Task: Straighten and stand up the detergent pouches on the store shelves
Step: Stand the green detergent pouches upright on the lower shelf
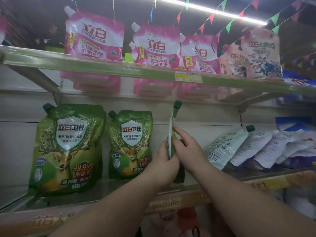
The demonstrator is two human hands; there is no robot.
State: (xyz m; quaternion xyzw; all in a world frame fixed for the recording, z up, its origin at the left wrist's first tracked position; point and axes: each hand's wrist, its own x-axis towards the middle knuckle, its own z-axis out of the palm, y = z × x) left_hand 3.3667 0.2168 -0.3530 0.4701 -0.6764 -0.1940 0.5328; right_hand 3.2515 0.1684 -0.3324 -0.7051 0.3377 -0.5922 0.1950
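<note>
Green detergent pouch (173, 144) stands edge-on at the middle of the lower shelf (106, 190), dark cap up at twelve o'clock; the left hand (165, 161) curls round its near edge, the right hand (187, 144) pinches it from three o'clock; at nine o'clock two green deer-print pouches (130, 144) stand upright; at three o'clock white pouches (256, 147) lie slumped; at twelve o'clock pink pouches (156, 47) line the upper shelf (102, 67).

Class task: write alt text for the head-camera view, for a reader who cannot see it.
Both hands, left hand and right hand, hold a green pouch edge-on and upright on the lower shelf, beside two standing green pouches; pink pouches line the shelf above.
</note>
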